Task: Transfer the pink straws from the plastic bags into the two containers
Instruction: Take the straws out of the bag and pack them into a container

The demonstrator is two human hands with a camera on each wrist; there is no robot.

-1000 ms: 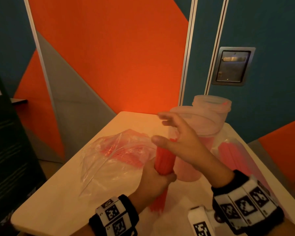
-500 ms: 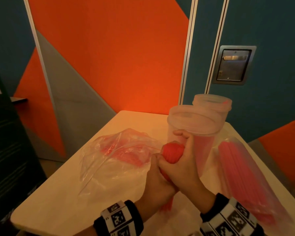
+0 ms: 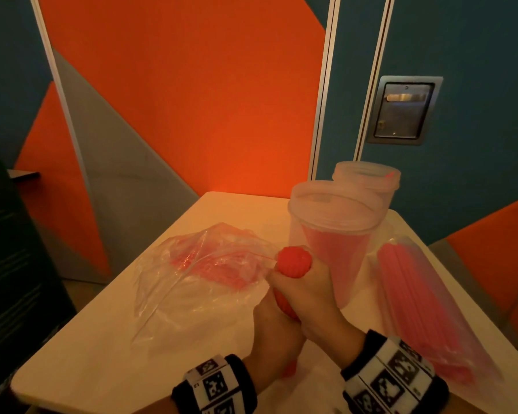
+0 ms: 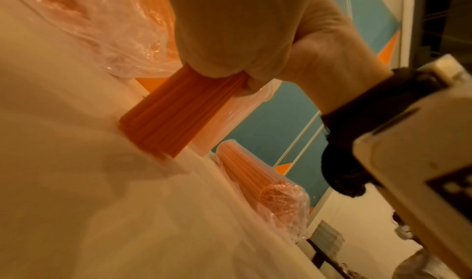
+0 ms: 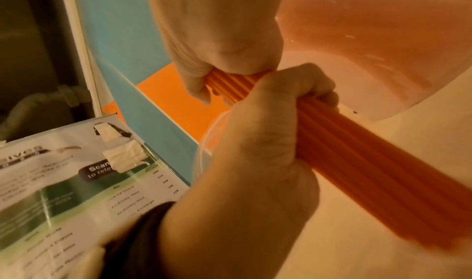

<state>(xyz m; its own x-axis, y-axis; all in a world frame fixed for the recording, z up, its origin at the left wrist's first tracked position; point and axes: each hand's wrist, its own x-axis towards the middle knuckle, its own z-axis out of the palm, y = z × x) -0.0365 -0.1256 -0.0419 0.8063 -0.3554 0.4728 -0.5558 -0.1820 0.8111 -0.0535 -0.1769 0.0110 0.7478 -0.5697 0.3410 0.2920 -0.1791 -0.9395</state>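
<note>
Head view: both fists wrapped round one tight bundle of pink straws [image 3: 293, 261], ribbed and round at the top end, standing upright on the table [image 3: 108, 339]. Right hand [image 3: 308, 294] grips high, left hand [image 3: 277, 333] grips just below, touching it. Near clear plastic tub [image 3: 332, 234] sits just behind, second tub [image 3: 368, 180] beyond. Crinkled open bag [image 3: 192, 282] lies left, full bag [image 3: 425, 303] right.

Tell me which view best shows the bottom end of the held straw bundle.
Left wrist: the straw bundle has its lower end standing on the table. The head view hides that end behind the left hand; the right wrist view blurs it.
</note>
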